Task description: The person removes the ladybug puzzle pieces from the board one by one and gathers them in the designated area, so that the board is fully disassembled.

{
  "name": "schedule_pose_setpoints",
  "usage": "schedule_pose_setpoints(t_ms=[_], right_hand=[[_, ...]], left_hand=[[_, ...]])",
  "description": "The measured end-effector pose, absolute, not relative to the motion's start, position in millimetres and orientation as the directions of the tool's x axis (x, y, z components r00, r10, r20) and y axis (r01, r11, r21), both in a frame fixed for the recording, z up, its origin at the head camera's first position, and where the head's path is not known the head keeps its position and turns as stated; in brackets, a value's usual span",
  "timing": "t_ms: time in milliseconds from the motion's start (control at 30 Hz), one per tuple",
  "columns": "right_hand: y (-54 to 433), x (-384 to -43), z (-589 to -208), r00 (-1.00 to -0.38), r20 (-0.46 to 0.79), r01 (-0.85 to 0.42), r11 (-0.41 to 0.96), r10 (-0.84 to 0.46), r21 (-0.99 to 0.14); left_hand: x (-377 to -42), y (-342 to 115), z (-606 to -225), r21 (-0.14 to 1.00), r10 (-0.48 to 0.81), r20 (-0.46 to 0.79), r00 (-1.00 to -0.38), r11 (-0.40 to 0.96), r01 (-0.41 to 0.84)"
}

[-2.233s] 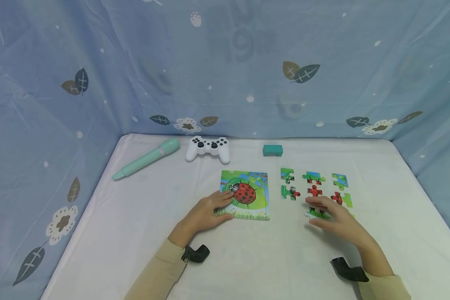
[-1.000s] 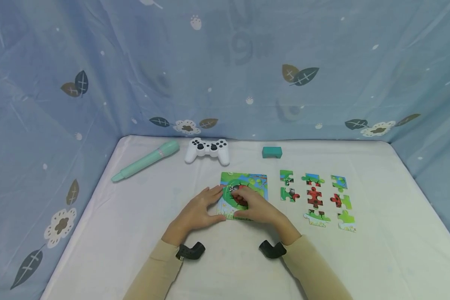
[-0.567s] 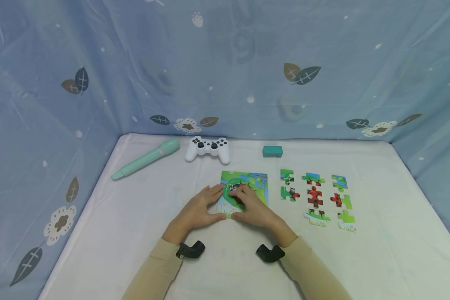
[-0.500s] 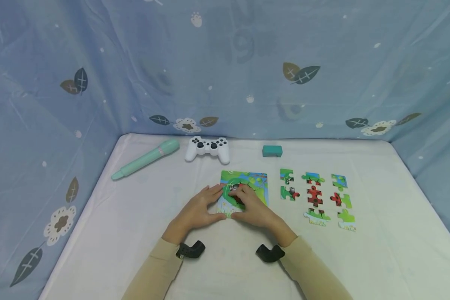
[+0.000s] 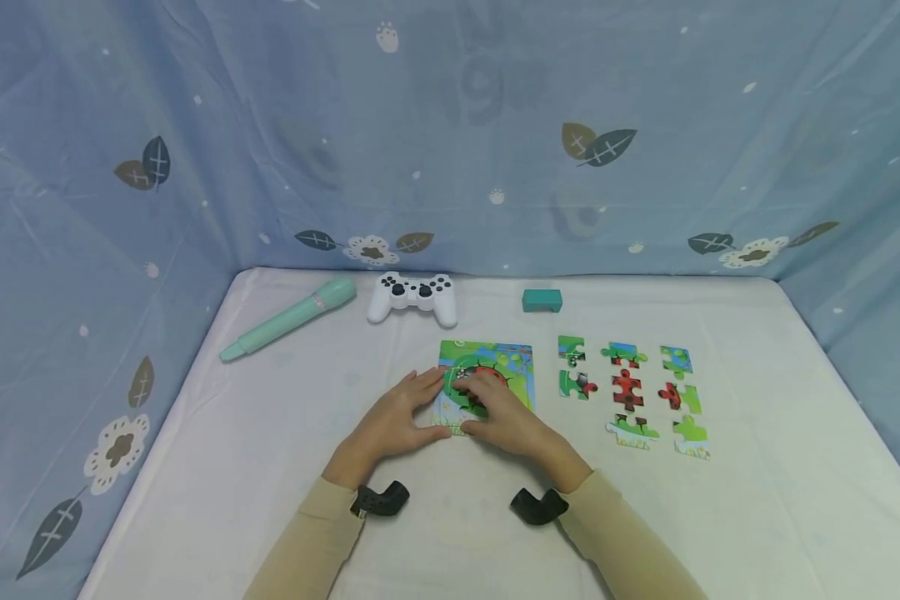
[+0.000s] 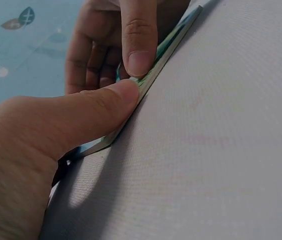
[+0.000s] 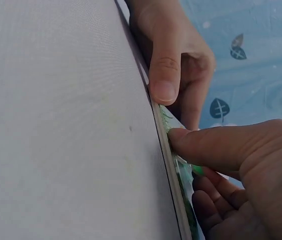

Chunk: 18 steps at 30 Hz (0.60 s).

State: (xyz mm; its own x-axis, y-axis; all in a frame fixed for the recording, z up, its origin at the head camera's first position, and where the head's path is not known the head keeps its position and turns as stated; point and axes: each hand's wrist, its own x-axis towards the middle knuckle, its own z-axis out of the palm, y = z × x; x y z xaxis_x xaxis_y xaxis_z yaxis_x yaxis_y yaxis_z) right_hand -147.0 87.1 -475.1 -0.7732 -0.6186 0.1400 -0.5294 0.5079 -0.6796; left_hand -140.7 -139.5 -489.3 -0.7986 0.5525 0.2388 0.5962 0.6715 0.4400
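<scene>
A square ladybug puzzle board (image 5: 517, 360) lies on the white cloth in front of me. My left hand (image 5: 392, 423) holds its lower left corner, thumb on the front edge and fingers along the left side. My right hand (image 5: 512, 421) reaches over the board with curled fingers and pinches a puzzle piece (image 7: 197, 170) low over the front left part. Only a slim green bit of that piece shows in the right wrist view; the fingers hide the rest. Both thumbs, the left thumb (image 6: 98, 107) and the right thumb (image 6: 139, 50), nearly meet at the front edge.
Several loose jigsaw pieces (image 5: 627, 390) lie in rows right of the board. Behind stand a white game controller (image 5: 412, 297) and a teal block (image 5: 542, 300). A mint green microphone-shaped wand (image 5: 288, 320) lies back left. Blue patterned curtains enclose the cloth.
My right hand has moved left from the loose pieces onto the board and stays there. The left hand has shifted slightly left to the board's corner, its fingers off the ladybug picture.
</scene>
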Motion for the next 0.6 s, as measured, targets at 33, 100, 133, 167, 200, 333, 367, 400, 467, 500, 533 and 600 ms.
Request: schedule_pose_setpoints(t_ms=[33, 100, 133, 167, 200, 333, 367, 400, 467, 500, 533, 600], right_hand=[[87.0, -147.2, -475.4, -0.773, 0.139, -0.527, 0.506, -0.619, -0.683], [86.9, -147.6, -475.9, -0.775, 0.137, -0.521, 0.5, -0.617, -0.691], [86.8, -147.6, -476.1, -0.775, 0.136, -0.518, 0.498, -0.617, -0.695], [86.6, -147.7, -476.2, -0.776, 0.135, -0.516, 0.496, -0.616, -0.698], [86.6, -147.8, -476.4, -0.777, 0.135, -0.514, 0.496, -0.615, -0.699], [86.2, -148.3, -477.0, -0.777, 0.131, -0.518, 0.507, -0.615, -0.689], [86.3, -148.3, -476.8, -0.777, 0.129, -0.518, 0.51, -0.616, -0.687], [86.5, -148.4, -476.7, -0.777, 0.129, -0.519, 0.511, -0.616, -0.685], [86.8, -148.1, -475.8, -0.778, 0.131, -0.518, 0.509, -0.615, -0.687], [87.2, -148.0, -475.3, -0.78, 0.13, -0.513, 0.508, -0.612, -0.692], [87.7, -147.9, -474.4, -0.784, 0.129, -0.508, 0.509, -0.607, -0.695], [89.5, -147.9, -473.1, -0.792, 0.127, -0.495, 0.507, -0.597, -0.705]], left_hand=[[-140.6, -139.5, -489.0, 0.44, 0.553, 0.241, -0.798, 0.67, 0.597], [-140.3, -139.5, -488.6, 0.441, 0.553, 0.245, -0.797, 0.668, 0.599], [-140.2, -139.6, -488.6, 0.441, 0.553, 0.248, -0.796, 0.667, 0.601], [-140.1, -139.5, -488.4, 0.44, 0.553, 0.249, -0.795, 0.667, 0.601], [-140.0, -139.6, -488.2, 0.438, 0.552, 0.249, -0.796, 0.669, 0.601], [-139.8, -139.5, -487.4, 0.443, 0.551, 0.246, -0.797, 0.667, 0.598], [-139.8, -139.3, -486.9, 0.446, 0.549, 0.238, -0.801, 0.671, 0.593], [-139.7, -139.3, -486.5, 0.449, 0.548, 0.231, -0.804, 0.673, 0.588], [-139.8, -138.8, -486.3, 0.454, 0.548, 0.226, -0.806, 0.673, 0.585], [-139.6, -138.6, -486.2, 0.457, 0.544, 0.222, -0.809, 0.675, 0.579], [-139.6, -138.3, -486.0, 0.463, 0.542, 0.219, -0.811, 0.674, 0.576], [-139.3, -137.8, -486.4, 0.467, 0.541, 0.219, -0.812, 0.673, 0.574]])
